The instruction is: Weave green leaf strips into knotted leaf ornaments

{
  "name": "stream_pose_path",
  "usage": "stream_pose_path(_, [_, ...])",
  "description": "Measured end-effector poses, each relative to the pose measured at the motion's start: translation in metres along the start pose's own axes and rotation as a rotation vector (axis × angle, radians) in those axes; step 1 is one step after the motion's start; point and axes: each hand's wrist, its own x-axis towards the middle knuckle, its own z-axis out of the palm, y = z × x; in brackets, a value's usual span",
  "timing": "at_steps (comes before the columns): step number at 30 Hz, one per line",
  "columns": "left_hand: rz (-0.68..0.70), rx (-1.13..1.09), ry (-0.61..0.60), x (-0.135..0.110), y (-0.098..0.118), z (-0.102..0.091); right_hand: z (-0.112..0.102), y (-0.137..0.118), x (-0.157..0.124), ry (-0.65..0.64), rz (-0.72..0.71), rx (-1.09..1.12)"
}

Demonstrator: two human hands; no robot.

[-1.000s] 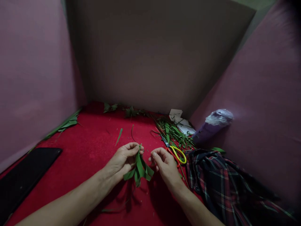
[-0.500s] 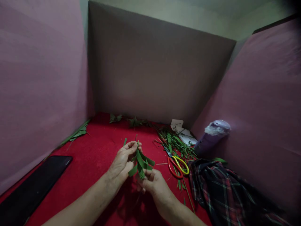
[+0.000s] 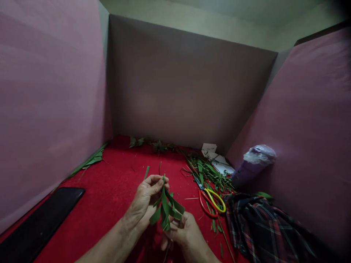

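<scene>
Between my two hands is a small bundle of folded green leaf strips (image 3: 165,208), its cut ends fanning out toward me. My left hand (image 3: 149,195) pinches the narrow top end between thumb and fingers. Lower down, my right hand (image 3: 182,230) is closed on the bottom of the same bundle; some of its fingers are hidden behind the leaves. A loose leaf strip (image 3: 147,172) lies just beyond my left hand. To the right of my hands rest scissors (image 3: 211,201) with one red and one yellow handle loop.
Leaf scraps (image 3: 210,171) are heaped at the back right beside white papers (image 3: 221,164). A purple plastic-wrapped roll (image 3: 252,164) leans on the right wall. Plaid cloth (image 3: 265,226) lies front right, a black flat object (image 3: 46,219) at left. Red cloth (image 3: 115,190) covers the surface.
The view has tilted up slightly, so everything sits lower in the picture. Both hands keep hold of the leaf bundle, whose strips hang a little differently.
</scene>
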Motion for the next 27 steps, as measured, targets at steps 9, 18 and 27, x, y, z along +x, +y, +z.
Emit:
stream_pose_path(9, [0.074,0.009,0.073,0.006,0.002,-0.002,0.002,0.005,-0.003,-0.039,0.084,0.048])
stream_pose_path(18, [0.098,-0.015,0.083,0.006,0.000,-0.002,0.004,0.011,-0.007,-0.035,0.146,0.146])
stream_pose_path(27, [0.096,-0.017,0.093,0.006,-0.001,-0.004,-0.001,0.018,-0.004,-0.046,0.145,0.155])
